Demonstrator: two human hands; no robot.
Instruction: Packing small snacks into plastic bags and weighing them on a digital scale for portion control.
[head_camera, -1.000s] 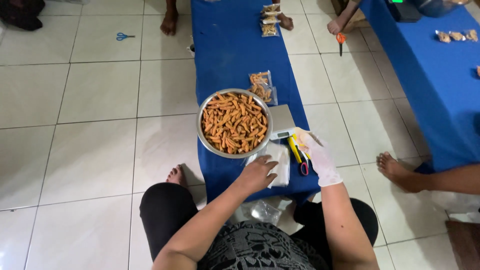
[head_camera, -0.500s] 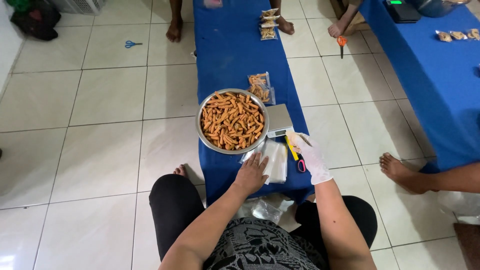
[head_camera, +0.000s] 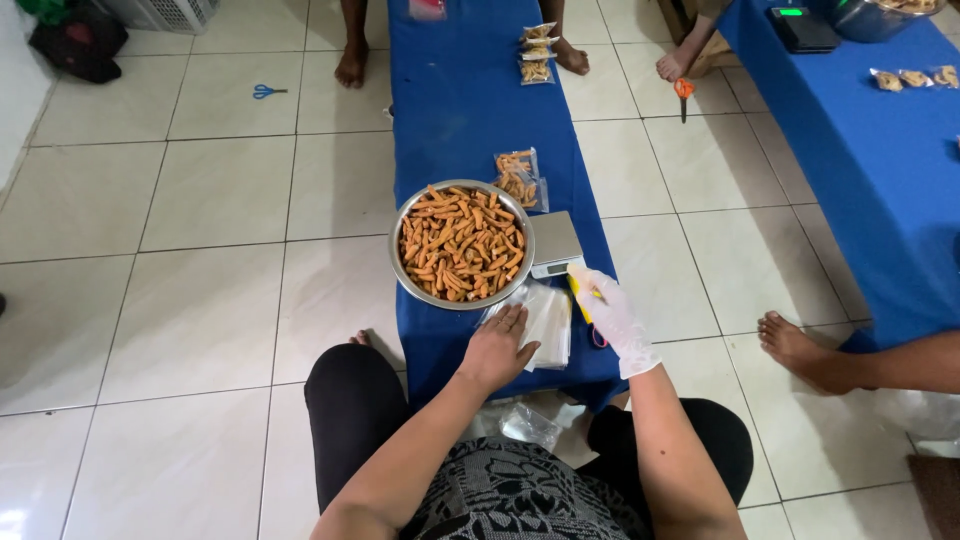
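Fingers of the bare left hand (head_camera: 497, 347) lie spread on clear bags (head_camera: 545, 318); gloved right hand (head_camera: 612, 315) fingers close on yellow-handled scissors (head_camera: 583, 305), beside a snack bowl (head_camera: 461, 244).

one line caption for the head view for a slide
Bare left hand presses a stack of clear bags beside a metal bowl of snacks; gloved right hand near scissors.
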